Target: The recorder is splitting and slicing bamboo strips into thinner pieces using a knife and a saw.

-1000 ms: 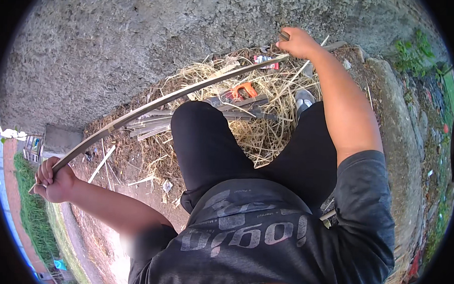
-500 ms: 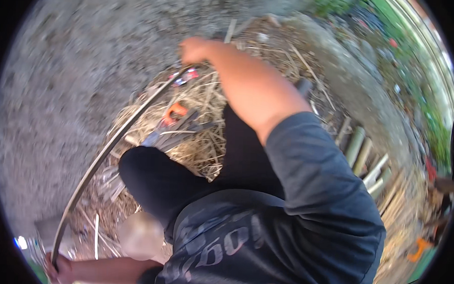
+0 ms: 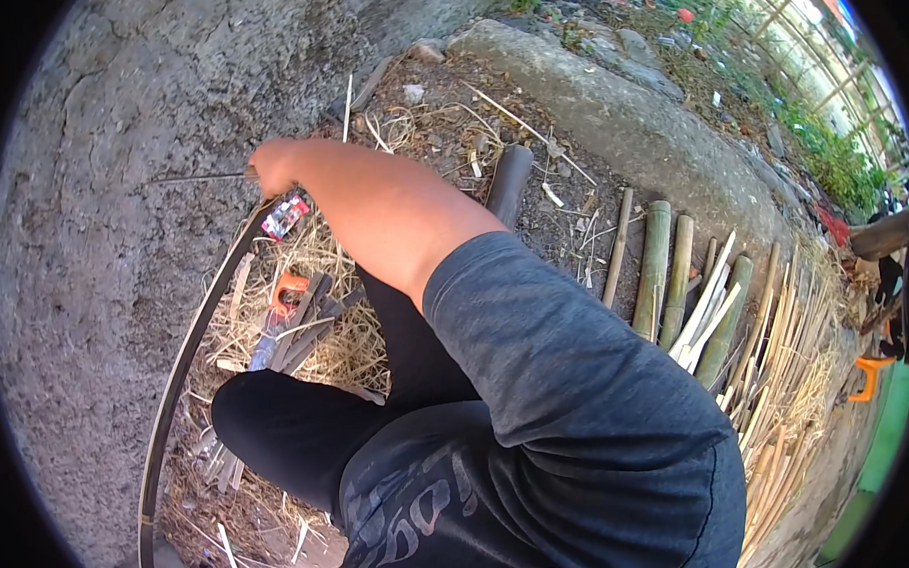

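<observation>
My right hand (image 3: pixel 275 168) is closed at the far left, my arm stretched across my body. The upper end of a long bent strip (image 3: pixel 178 375), bamboo by its look, meets the fist. From there the strip curves down past my left knee to the lower edge. A thin dark blade-like piece (image 3: pixel 198 179) juts left from the same fist; its join is hidden. Just below the hand lies a small red and white packet (image 3: pixel 285 218). An orange-handled saw (image 3: pixel 288 290) rests on shavings near my knee. My left hand is out of view.
Several bamboo poles (image 3: pixel 652 271) lie to the right, beside a heap of thin split sticks (image 3: pixel 776 395). A dark cylinder (image 3: pixel 509 181) is beyond my arm. A concrete ledge (image 3: pixel 621 100) crosses the back. An orange handle (image 3: pixel 869 379) shows at far right.
My right hand has moved left and nearer, and the strip's upper end with it. My left hand, earlier gripping the strip's lower end, has left the view. The view has shifted too.
</observation>
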`<state>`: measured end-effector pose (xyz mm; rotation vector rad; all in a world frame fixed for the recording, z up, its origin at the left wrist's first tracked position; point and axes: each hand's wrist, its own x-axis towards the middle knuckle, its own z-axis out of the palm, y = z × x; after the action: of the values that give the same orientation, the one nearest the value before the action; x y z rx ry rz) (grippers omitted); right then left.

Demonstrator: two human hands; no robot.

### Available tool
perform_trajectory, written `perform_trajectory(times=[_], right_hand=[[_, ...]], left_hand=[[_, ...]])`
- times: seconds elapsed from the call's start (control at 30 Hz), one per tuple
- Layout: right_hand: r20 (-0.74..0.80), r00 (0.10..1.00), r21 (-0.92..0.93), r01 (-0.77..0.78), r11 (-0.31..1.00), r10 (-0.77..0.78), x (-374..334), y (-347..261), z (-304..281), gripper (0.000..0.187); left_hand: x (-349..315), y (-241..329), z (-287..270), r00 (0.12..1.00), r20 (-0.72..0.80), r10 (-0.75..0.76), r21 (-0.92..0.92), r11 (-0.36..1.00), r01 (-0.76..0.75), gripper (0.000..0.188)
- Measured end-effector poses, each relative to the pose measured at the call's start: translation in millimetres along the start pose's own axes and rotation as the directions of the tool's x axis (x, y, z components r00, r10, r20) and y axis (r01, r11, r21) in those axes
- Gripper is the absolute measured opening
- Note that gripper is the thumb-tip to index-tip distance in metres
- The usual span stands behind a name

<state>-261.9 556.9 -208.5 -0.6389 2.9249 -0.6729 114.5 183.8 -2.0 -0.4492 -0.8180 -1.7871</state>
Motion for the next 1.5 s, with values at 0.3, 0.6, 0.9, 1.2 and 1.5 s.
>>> perform_trajectory(times=[0.3,0.6,0.9,1.2,1.5], right_hand=[[-0.112,0.994,0.072,0.012,0.997,-0.004,-5,-8,-3,0.029],[-0.176,0.977,0.226,-0.078,0.971,0.119,-23,-11,-16,0.027],[-0.108,0.968,0.28,-0.187,0.941,0.225,-31,-5,-24,0.026],[-0.127,0.97,0.151,-0.185,0.971,0.205,-15,15,-14,0.041],[-0.171,0.929,0.415,-0.234,0.88,0.328,-27,17,-27,0.042]], left_hand=[[-5,-50,16,0.993,0.066,-0.096,-0.091,0.991,0.102,0.037],[-7,-86,31,0.978,0.124,-0.167,-0.117,0.976,0.181,0.038],[-7,-94,39,0.977,0.132,-0.169,-0.113,0.976,0.184,0.04],[4,-82,35,0.989,0.095,-0.111,-0.079,0.99,0.118,0.042],[44,-19,15,0.997,0.001,0.076,0.141,0.987,-0.075,0.044]])
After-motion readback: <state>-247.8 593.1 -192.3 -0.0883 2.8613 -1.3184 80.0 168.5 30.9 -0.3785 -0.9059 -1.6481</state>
